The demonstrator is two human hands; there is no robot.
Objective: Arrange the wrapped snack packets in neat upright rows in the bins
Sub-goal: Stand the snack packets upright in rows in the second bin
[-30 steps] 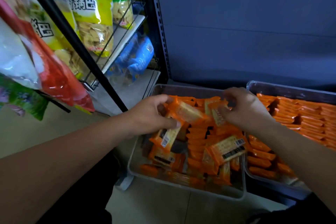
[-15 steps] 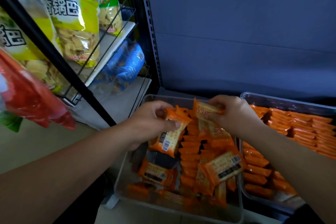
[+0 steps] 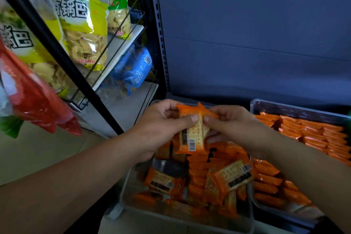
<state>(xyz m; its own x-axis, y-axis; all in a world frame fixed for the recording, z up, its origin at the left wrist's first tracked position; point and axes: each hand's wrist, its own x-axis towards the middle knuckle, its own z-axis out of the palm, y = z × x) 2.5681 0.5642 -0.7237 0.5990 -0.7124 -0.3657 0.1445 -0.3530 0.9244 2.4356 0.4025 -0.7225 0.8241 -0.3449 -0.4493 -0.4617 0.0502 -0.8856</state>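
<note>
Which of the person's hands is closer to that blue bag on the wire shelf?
Left. The left hand is just below and right of the blue bag; the right hand lies farther right, across the orange packet both hands pinch.

I'm seeing a low dark shelf point(image 3: 281, 223) carrying two clear bins, standing side by side directly on it: the left bin point(image 3: 131, 182) and the right bin point(image 3: 284, 105).

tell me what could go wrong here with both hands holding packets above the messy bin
1. The held packets are pinched between the left hand and right hand above the left bin; a slip could drop them into the jumble.
2. The flat-lying packets below may block an upright row, so new ones could tip.
</note>
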